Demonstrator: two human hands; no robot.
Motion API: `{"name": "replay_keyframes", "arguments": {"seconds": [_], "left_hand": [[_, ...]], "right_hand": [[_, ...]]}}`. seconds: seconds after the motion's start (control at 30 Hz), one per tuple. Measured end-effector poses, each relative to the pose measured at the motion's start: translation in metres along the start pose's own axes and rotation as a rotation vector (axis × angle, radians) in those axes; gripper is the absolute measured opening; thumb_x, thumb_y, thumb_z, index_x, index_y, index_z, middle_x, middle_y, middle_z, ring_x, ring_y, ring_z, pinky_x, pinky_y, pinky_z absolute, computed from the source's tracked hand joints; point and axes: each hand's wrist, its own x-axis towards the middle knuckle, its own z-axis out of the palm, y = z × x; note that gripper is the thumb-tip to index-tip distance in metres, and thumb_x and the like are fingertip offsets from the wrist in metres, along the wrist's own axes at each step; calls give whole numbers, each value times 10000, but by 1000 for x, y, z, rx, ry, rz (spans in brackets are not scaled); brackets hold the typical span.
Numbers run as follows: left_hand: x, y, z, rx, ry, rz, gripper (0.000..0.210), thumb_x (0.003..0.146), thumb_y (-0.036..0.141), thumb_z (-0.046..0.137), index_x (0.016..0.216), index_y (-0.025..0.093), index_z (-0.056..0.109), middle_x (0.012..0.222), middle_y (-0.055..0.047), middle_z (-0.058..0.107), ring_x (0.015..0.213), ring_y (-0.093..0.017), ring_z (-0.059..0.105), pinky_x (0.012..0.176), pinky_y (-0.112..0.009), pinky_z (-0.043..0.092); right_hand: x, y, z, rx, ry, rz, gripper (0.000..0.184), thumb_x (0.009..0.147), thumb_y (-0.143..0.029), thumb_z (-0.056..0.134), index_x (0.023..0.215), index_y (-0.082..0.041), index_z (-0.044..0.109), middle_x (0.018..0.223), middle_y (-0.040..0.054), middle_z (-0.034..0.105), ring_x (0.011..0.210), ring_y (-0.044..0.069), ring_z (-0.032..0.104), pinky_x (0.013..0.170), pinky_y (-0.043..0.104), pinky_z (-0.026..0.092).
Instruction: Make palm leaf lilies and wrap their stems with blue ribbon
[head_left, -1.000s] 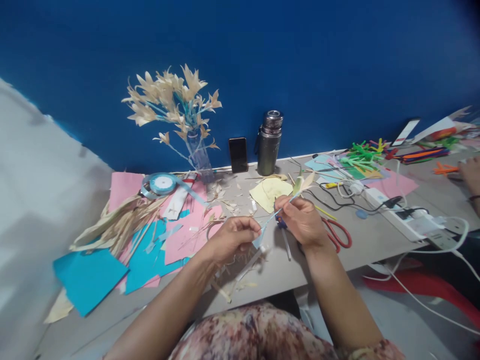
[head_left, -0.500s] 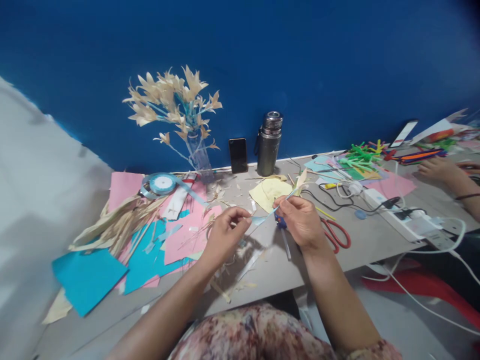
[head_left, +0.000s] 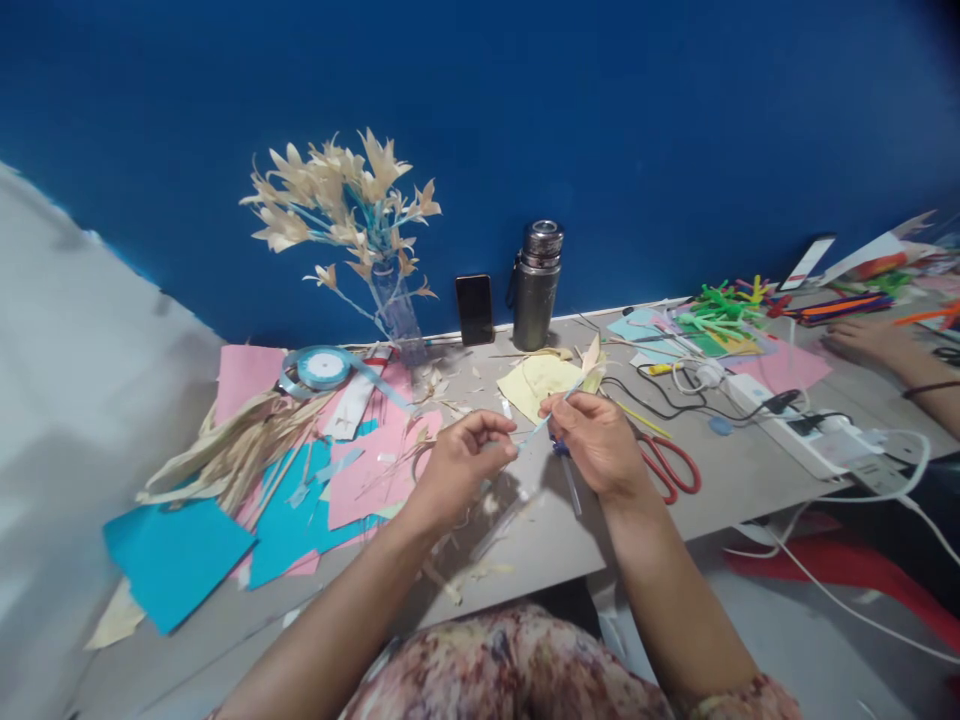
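Observation:
Between thumb and fingers my right hand (head_left: 596, 440) pinches the thin stem of a pale husk-like flower (head_left: 591, 357), whose petals point up and away from me. Light blue ribbon (head_left: 531, 437) lies along the stem and runs down to my left hand (head_left: 476, 458). My left fingertips are closed on its lower end; how much of that is ribbon and how much is stem is hard to make out. Under my right hand lies a blue-headed tool (head_left: 573, 480), partly covered. Red-handled scissors (head_left: 679, 470) rest just to its right.
A clear vase (head_left: 399, 315) of similar flowers, a phone (head_left: 475, 310) and a steel flask (head_left: 536, 290) stand by the wall. Left are a blue ribbon roll (head_left: 324, 367), dried husks (head_left: 217, 455) and coloured paper. A power strip (head_left: 787, 430) and a co-worker's hand (head_left: 862, 345) are right.
My left hand has shifted slightly right, nearer my right hand, and the ribbon between them looks narrower. The flower has tilted a little. The co-worker's hand has moved slightly left and down.

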Motion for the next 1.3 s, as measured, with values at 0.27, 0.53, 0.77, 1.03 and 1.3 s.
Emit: {"name": "replay_keyframes", "arguments": {"seconds": [0.27, 0.53, 0.77, 1.03, 1.3], "left_hand": [[10, -12, -7, -543, -321, -518, 330, 639, 117, 814, 870, 146, 580, 669, 12, 610, 380, -14, 398, 320, -101, 207], [4, -13, 2, -447, -396, -468, 264, 686, 158, 770, 809, 164, 536, 734, -26, 694, 310, 11, 309, 302, -112, 124], [2, -5, -6, -412, -408, -406, 85, 697, 164, 718, 736, 120, 657, 451, 48, 490, 330, -12, 266, 353, -156, 171], [-9, 1, -15, -370, -413, -297, 356, 662, 254, 800, 954, 176, 611, 570, 70, 448, 446, -45, 312, 435, -191, 164], [-22, 3, 5, 280, 43, 286, 125, 730, 83, 675, 796, 188, 692, 743, 11, 527, 619, -100, 447, 571, -232, 339]], "right_hand": [[2, -2, -2, 86, -79, 47, 262, 695, -420, 867, 660, -199, 731, 735, 28, 668, 610, 125, 491, 596, 284, 405], [5, 2, -2, 60, -167, 25, 298, 715, -450, 843, 616, -204, 706, 742, 35, 666, 676, 158, 535, 639, 298, 429], [3, -3, 3, 55, -126, 3, 269, 696, -457, 853, 673, -209, 749, 731, 32, 672, 631, 144, 494, 598, 294, 395], [5, -1, 3, 56, -34, -22, 220, 704, -421, 860, 703, -221, 767, 758, 24, 689, 603, 127, 466, 589, 287, 398], [-3, -4, 8, 1, -19, -77, 236, 758, -413, 823, 670, -210, 740, 769, 29, 692, 643, 145, 538, 600, 292, 421]]}}
